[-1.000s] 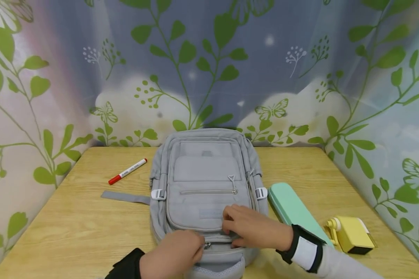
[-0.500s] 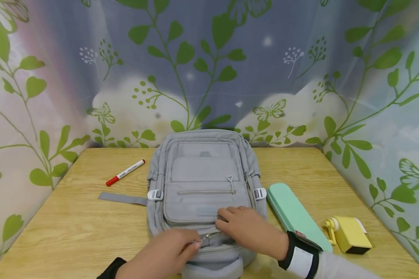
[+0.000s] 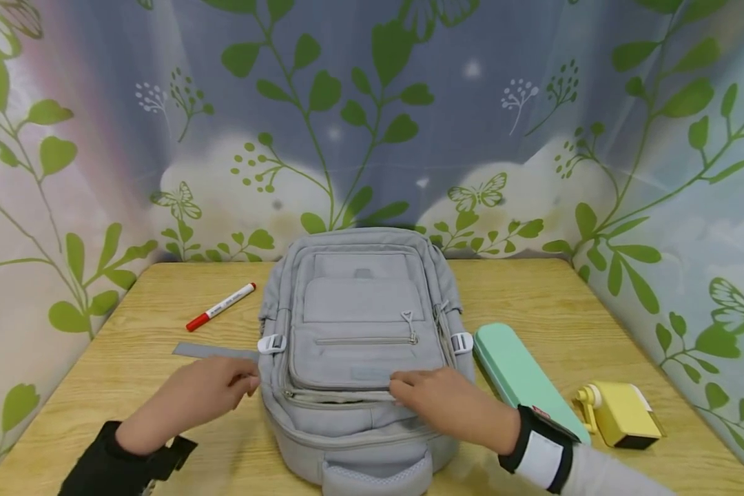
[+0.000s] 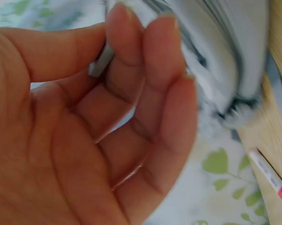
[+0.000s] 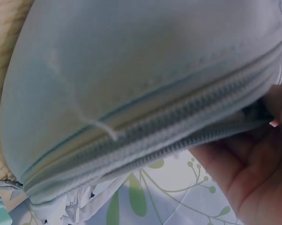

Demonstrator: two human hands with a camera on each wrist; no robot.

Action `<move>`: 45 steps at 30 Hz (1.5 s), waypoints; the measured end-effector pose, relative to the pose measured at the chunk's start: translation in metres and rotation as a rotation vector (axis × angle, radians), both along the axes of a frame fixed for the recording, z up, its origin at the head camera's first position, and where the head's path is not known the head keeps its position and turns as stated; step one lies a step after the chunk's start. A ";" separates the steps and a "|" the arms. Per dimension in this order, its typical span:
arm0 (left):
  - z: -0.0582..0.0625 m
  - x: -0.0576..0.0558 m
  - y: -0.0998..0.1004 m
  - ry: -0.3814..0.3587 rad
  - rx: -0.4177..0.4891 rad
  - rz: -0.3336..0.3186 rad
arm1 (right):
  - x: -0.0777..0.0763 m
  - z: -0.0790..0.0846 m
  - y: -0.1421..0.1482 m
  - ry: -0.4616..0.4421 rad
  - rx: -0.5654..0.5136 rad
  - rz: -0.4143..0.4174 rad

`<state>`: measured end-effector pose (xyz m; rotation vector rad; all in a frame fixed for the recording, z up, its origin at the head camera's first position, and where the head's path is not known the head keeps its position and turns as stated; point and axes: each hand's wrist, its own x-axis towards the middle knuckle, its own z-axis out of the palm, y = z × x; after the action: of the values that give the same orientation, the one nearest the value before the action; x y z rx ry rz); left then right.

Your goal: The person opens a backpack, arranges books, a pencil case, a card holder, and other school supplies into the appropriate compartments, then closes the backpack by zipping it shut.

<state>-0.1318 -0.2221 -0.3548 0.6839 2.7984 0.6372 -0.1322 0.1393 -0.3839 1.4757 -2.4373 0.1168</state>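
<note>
A grey backpack [image 3: 359, 303] lies front side up on the table, its top handle [image 3: 378, 475] toward me. A zipper across its near end is parted, leaving a narrow gap [image 3: 335, 401]. My left hand [image 3: 204, 389] is beside the bag's left edge. Its thumb and forefinger pinch a small grey piece that looks like a zipper pull [image 4: 101, 63], mostly hidden by the fingers. My right hand [image 3: 446, 399] grips the pocket edge at the right of the gap. In the right wrist view, that hand's fingers [image 5: 267, 164] lie against the zipper teeth [image 5: 178, 110].
A red-and-white marker [image 3: 221, 306] and a loose grey strap [image 3: 201, 350] lie left of the bag. On the right are a mint-green case [image 3: 521, 372] and a yellow device with a crank [image 3: 623, 415]. A leaf-patterned curtain [image 3: 372, 124] encloses the table.
My left hand has moved left from the middle of the zipper to beyond the bag's left edge, and the zipper has parted leftward. My right hand stays near the same pocket edge.
</note>
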 end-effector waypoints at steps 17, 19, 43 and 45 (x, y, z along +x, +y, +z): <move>-0.017 -0.099 0.001 0.412 -0.212 0.274 | 0.000 0.001 0.002 0.015 0.104 0.061; -0.020 -0.105 -0.003 0.355 -0.210 0.283 | 0.000 0.001 0.003 -0.002 0.109 0.063; 0.029 -0.027 0.069 0.214 0.304 -0.279 | -0.039 0.071 0.018 0.128 -0.213 -0.083; 0.029 -0.029 0.081 0.379 0.235 -0.300 | -0.041 0.075 0.019 0.220 -0.259 -0.095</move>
<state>-0.1604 -0.1413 -0.3260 1.3702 2.8775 0.8593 -0.1734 0.1585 -0.3086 1.1927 -2.2154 0.2274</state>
